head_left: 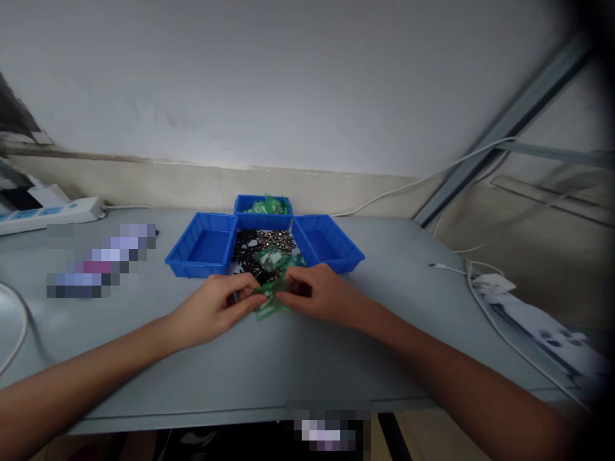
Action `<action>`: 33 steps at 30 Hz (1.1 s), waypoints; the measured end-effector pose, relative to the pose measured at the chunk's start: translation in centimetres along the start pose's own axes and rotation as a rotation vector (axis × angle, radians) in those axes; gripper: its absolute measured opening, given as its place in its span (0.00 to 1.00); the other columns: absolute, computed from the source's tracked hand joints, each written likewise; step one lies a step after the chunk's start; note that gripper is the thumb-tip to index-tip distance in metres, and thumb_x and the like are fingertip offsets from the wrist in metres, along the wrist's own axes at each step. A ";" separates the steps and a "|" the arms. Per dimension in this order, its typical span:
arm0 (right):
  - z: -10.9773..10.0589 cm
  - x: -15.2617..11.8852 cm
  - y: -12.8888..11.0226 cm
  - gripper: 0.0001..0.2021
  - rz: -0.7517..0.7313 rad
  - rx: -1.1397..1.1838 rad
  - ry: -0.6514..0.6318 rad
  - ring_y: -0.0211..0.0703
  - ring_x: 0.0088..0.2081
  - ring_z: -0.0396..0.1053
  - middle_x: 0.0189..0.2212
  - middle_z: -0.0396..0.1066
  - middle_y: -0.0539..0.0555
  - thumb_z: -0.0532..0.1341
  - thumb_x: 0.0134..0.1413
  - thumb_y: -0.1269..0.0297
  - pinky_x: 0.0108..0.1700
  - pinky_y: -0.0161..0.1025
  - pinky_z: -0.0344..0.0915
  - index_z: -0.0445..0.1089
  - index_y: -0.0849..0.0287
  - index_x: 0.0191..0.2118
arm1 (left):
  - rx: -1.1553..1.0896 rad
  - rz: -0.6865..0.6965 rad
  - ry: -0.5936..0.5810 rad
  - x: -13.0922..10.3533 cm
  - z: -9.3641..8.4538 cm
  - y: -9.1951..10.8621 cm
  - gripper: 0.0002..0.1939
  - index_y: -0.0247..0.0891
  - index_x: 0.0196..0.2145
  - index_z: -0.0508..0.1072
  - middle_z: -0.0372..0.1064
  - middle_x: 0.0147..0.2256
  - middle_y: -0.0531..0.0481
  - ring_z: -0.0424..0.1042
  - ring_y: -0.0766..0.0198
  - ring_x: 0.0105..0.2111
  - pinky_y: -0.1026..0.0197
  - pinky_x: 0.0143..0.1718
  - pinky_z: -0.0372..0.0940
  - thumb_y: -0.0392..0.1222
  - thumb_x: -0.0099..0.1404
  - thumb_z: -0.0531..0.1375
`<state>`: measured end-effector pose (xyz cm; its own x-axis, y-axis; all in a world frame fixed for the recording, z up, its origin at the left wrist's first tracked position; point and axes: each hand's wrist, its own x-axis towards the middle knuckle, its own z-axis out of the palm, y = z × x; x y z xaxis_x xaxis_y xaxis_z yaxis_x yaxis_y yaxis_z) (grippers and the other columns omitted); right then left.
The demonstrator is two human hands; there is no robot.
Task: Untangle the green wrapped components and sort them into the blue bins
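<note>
Between my two hands is a small green plastic bag [271, 308], just in front of a pile of small parts. My left hand [211, 310] pinches its left side between thumb and fingers. The right side of the same bag is pinched by my right hand [329, 294]. Behind the hands lie black screws [246, 250] and, to their right, brass-coloured pieces [278, 241]. More green bags [276, 258] rest on the front part of the pile. What the held bag contains is too small to tell.
Blue trays stand left [202, 264] and right [331, 263] of the pile; a third blue tray [264, 218] behind holds green bags. A power strip [77, 211] is at the far left. White cables [500, 320] and a metal frame [461, 173] are on the right.
</note>
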<state>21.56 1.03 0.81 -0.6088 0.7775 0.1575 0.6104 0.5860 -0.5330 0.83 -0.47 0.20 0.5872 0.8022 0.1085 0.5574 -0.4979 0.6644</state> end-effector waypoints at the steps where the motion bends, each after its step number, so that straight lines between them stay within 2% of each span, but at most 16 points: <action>1: 0.0 0.0 0.0 0.13 0.013 -0.011 0.021 0.29 0.20 0.57 0.17 0.59 0.44 0.55 0.49 0.56 0.23 0.29 0.49 0.59 0.60 0.23 | -0.002 0.001 0.004 0.0 0.0 0.0 0.13 0.35 0.29 0.65 0.60 0.22 0.55 0.60 0.71 0.22 0.69 0.21 0.55 0.47 0.63 0.49; 5: 0.1 0.0 -0.3 0.13 0.046 0.024 0.032 0.29 0.19 0.56 0.16 0.60 0.44 0.56 0.48 0.57 0.22 0.29 0.49 0.59 0.60 0.22 | -0.036 0.011 0.011 -0.1 0.1 0.0 0.13 0.35 0.27 0.63 0.59 0.22 0.55 0.60 0.71 0.22 0.70 0.22 0.56 0.47 0.62 0.49; 9: 0.1 -0.2 -0.8 0.06 -0.021 0.186 -0.078 0.32 0.25 0.62 0.23 0.66 0.47 0.55 0.51 0.63 0.26 0.29 0.55 0.64 0.60 0.32 | -0.077 0.001 0.012 -0.1 0.0 0.4 0.13 0.35 0.27 0.62 0.60 0.24 0.54 0.62 0.70 0.24 0.70 0.23 0.58 0.47 0.61 0.50; 11: 0.1 -0.3 -0.9 0.07 -0.068 0.247 -0.140 0.33 0.28 0.64 0.28 0.67 0.49 0.55 0.50 0.63 0.28 0.30 0.57 0.63 0.59 0.35 | -0.102 0.008 -0.005 -0.2 -0.1 0.8 0.11 0.35 0.30 0.64 0.63 0.27 0.53 0.64 0.68 0.27 0.68 0.26 0.60 0.47 0.62 0.50; 13: 0.1 -0.3 -1.0 0.09 -0.073 0.255 -0.163 0.34 0.28 0.63 0.27 0.67 0.49 0.57 0.48 0.59 0.28 0.31 0.57 0.62 0.59 0.34 | -0.132 0.072 -0.033 -0.2 -0.3 1.0 0.09 0.36 0.34 0.65 0.64 0.32 0.51 0.65 0.66 0.32 0.65 0.32 0.62 0.44 0.62 0.49; 16: 0.1 -0.2 -0.9 0.10 -0.054 0.181 -0.128 0.32 0.24 0.60 0.22 0.63 0.47 0.56 0.50 0.58 0.25 0.31 0.53 0.60 0.60 0.29 | -0.128 0.180 -0.055 -0.3 -0.3 1.0 0.08 0.37 0.37 0.65 0.64 0.36 0.50 0.64 0.66 0.36 0.63 0.38 0.61 0.40 0.63 0.49; 20: 0.0 -0.2 -0.7 0.10 -0.070 0.131 -0.105 0.30 0.21 0.55 0.18 0.57 0.45 0.53 0.52 0.61 0.24 0.31 0.50 0.56 0.60 0.25 | -0.136 0.068 0.037 -0.1 0.0 0.4 0.06 0.36 0.34 0.62 0.62 0.31 0.52 0.63 0.68 0.30 0.65 0.32 0.61 0.41 0.62 0.50; 23: -0.3 -0.3 -0.7 0.12 -0.081 0.135 -0.119 0.30 0.21 0.53 0.17 0.55 0.44 0.53 0.52 0.60 0.24 0.31 0.49 0.54 0.60 0.24 | -0.199 0.013 0.087 0.0 0.1 0.0 0.08 0.37 0.39 0.57 0.58 0.26 0.55 0.60 0.70 0.26 0.67 0.26 0.59 0.42 0.62 0.51; 25: -0.4 -0.4 -0.7 0.12 -0.085 0.127 -0.131 0.30 0.20 0.51 0.17 0.54 0.44 0.53 0.52 0.60 0.23 0.31 0.47 0.54 0.59 0.23 | -0.209 0.011 0.045 0.1 0.1 -0.1 0.09 0.37 0.39 0.57 0.57 0.23 0.57 0.59 0.70 0.24 0.68 0.24 0.57 0.43 0.62 0.50; 27: -0.5 -0.4 -0.7 0.12 -0.079 0.120 -0.137 0.30 0.20 0.51 0.16 0.53 0.44 0.53 0.52 0.60 0.23 0.31 0.46 0.54 0.60 0.23 | -0.162 0.009 -0.018 0.1 0.1 -0.2 0.09 0.36 0.31 0.60 0.55 0.22 0.57 0.57 0.71 0.22 0.68 0.22 0.55 0.44 0.63 0.49; 29: -0.4 -0.3 -0.7 0.12 -0.051 0.118 -0.124 0.29 0.20 0.51 0.16 0.54 0.44 0.53 0.52 0.60 0.22 0.31 0.46 0.55 0.60 0.23 | -0.101 0.010 -0.056 0.1 0.1 -0.3 0.14 0.35 0.24 0.59 0.55 0.21 0.56 0.56 0.71 0.21 0.68 0.21 0.53 0.45 0.63 0.48; 33: -0.2 -0.1 -0.4 0.12 0.045 0.143 -0.075 0.30 0.21 0.56 0.19 0.60 0.45 0.54 0.51 0.58 0.23 0.30 0.49 0.57 0.60 0.24 | -0.065 0.029 -0.047 0.0 0.0 -0.4 0.15 0.34 0.24 0.60 0.57 0.21 0.55 0.57 0.71 0.21 0.69 0.20 0.52 0.45 0.64 0.47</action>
<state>21.51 0.78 1.18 -0.6223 0.7795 0.0711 0.5628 0.5087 -0.6515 0.58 -0.30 -0.09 0.6302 0.7707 0.0941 0.5017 -0.4967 0.7082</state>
